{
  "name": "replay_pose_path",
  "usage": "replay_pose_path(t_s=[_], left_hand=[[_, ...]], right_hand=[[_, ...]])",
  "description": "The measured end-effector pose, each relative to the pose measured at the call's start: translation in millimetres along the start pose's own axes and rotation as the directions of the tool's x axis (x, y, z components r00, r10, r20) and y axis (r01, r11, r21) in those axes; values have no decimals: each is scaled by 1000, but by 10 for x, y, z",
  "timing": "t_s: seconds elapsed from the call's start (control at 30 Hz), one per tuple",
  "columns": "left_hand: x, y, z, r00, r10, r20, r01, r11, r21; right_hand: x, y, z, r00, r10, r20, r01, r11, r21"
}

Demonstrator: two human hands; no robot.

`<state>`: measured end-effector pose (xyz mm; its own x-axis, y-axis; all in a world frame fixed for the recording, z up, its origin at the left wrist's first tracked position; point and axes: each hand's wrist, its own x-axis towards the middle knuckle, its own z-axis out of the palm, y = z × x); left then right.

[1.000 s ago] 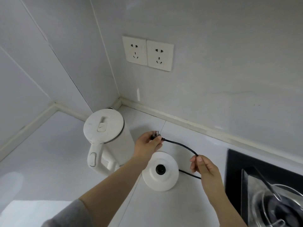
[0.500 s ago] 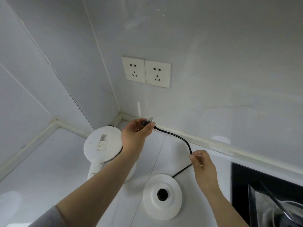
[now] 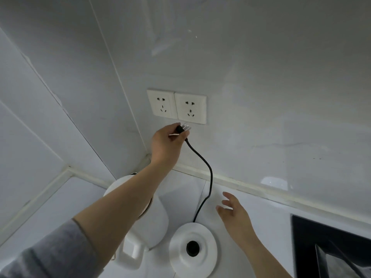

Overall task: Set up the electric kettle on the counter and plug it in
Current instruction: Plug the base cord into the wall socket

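Black plug, prongs toward the wall, is pinched in the left hand just below the right-hand socket of a twin outlet, not yet inserted. Its cord hangs down to the round white kettle base on the counter. The white kettle stands just left of the base, not on it. The right hand hovers near the cord, fingers spread, holding nothing.
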<state>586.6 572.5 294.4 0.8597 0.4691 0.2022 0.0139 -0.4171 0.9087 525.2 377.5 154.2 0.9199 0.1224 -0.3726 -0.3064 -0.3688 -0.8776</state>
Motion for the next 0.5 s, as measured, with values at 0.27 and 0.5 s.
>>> replay_pose_path(t_s=[0.27,0.5], left_hand=[[244,63,46,997,17,-71,-10,994,105],[357,80,84,997,37,-70,-25,988,155]], right_hand=[[409,-199,132,999,14,32,-13,1000,-5],[632,-444,189,997,-79,19,78,994,71]])
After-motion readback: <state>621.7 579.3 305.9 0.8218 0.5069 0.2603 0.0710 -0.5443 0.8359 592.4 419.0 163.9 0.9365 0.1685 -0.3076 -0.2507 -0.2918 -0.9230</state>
